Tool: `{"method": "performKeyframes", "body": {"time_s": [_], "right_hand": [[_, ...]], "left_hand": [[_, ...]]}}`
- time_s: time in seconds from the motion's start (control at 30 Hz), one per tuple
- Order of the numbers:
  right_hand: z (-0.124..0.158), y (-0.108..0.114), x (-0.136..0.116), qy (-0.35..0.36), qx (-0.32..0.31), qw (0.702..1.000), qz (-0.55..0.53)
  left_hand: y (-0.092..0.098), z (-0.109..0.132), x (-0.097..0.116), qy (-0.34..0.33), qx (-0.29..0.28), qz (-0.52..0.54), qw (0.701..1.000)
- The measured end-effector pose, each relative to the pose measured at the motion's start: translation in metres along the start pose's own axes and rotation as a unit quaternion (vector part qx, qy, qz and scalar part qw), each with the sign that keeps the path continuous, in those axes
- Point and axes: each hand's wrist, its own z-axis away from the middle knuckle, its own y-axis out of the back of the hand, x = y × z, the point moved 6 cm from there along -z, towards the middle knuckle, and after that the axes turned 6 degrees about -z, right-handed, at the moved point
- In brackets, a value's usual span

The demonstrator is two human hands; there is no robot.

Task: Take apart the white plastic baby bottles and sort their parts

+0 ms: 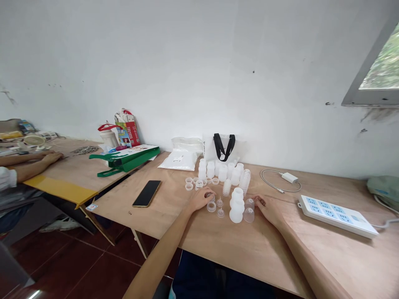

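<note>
White plastic bottle stack [237, 211] stands near, between my left hand [201, 199] and right hand [268, 210], both loosely curled with no clear pinch, so one careless knuckle could topple it.

The right hand [268, 211] partly hides a clear cup [249, 203]; a green cloth bundle [384, 189] runs off the right edge; the small items [21, 135] on the far bench [84, 168] are too small to tell.
</note>
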Motion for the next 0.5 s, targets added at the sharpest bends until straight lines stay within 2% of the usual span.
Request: {"method": "performKeyframes", "body": {"time_s": [0.27,0.5], "right_hand": [[-0.0003,-0.0011,0.0024,0.0,-0.007,1.0,-0.002],[-0.0001,0.0013,0.0009,0.002,-0.003,1.0,0.008]], "left_hand": [[0.0033,0.0039,0.0025,-0.027,-0.026,0.029,0.999],[0.0061,0.0058,-0.0005,-0.018,-0.043,0.043,0.998]]}}
